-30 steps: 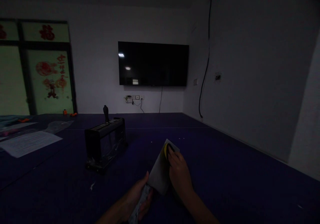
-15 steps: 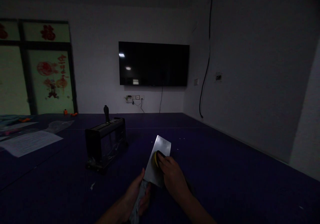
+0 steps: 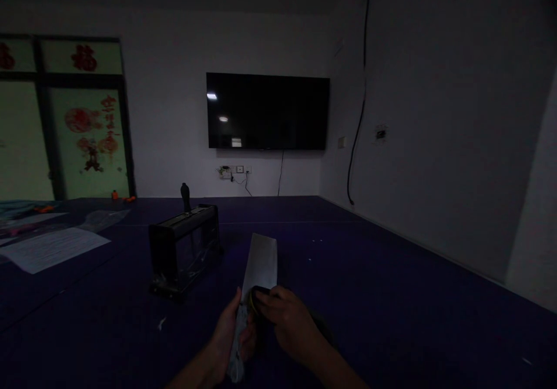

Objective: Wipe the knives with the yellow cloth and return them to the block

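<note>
A steel cleaver (image 3: 261, 261) points away from me over the dark purple floor mat. My left hand (image 3: 230, 334) is closed round its wrapped handle at the bottom middle. My right hand (image 3: 287, 322) is pinched on a small yellow and black pad (image 3: 255, 297), pressed against the blade's base near the handle. The room is dim, so fine detail of the pad is hard to make out.
A black knife rack (image 3: 183, 247) with one dark handle sticking up stands on the mat just left of the blade. Papers and plastic bags (image 3: 47, 244) lie at far left. A wall television (image 3: 267, 111) hangs ahead, and white walls close the right side.
My right hand has slid the pad down the blade from near the tip to the base. The cleaver has turned to point more straight ahead.
</note>
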`<state>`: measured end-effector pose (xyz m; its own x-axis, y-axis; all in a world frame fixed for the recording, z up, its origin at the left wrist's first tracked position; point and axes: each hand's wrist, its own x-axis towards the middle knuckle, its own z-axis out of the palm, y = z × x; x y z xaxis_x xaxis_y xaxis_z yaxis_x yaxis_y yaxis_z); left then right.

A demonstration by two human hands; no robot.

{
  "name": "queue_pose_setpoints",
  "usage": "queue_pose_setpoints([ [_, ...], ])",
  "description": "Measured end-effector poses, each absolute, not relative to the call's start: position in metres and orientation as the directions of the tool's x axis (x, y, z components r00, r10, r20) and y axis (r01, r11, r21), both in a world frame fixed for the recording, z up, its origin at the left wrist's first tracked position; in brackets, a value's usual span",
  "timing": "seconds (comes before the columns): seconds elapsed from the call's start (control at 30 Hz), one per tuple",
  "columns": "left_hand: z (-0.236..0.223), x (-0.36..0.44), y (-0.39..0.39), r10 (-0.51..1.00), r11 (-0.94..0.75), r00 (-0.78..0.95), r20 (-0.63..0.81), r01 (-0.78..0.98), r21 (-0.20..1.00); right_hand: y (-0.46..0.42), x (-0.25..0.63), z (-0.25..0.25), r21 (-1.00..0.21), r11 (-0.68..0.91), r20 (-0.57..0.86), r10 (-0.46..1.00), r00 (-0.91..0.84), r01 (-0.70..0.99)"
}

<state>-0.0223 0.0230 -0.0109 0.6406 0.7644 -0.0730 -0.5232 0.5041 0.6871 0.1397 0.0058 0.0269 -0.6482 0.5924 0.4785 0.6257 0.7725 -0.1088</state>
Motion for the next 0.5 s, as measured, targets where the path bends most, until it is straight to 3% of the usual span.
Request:
queue_pose_setpoints([
  [0.27,-0.014,-0.028,0.026,0.767,0.483,0.641,-0.007,-0.571,0.663,0.006,0.141,0.027,-0.096,0.761,0.528,0.586,-0.615,0.642],
  [0.5,-0.013,-0.030,0.026,0.809,0.430,0.588,-0.015,-0.573,0.698,0.014,0.143,0.017,-0.014,0.715,0.569,0.581,-0.582,0.699],
])
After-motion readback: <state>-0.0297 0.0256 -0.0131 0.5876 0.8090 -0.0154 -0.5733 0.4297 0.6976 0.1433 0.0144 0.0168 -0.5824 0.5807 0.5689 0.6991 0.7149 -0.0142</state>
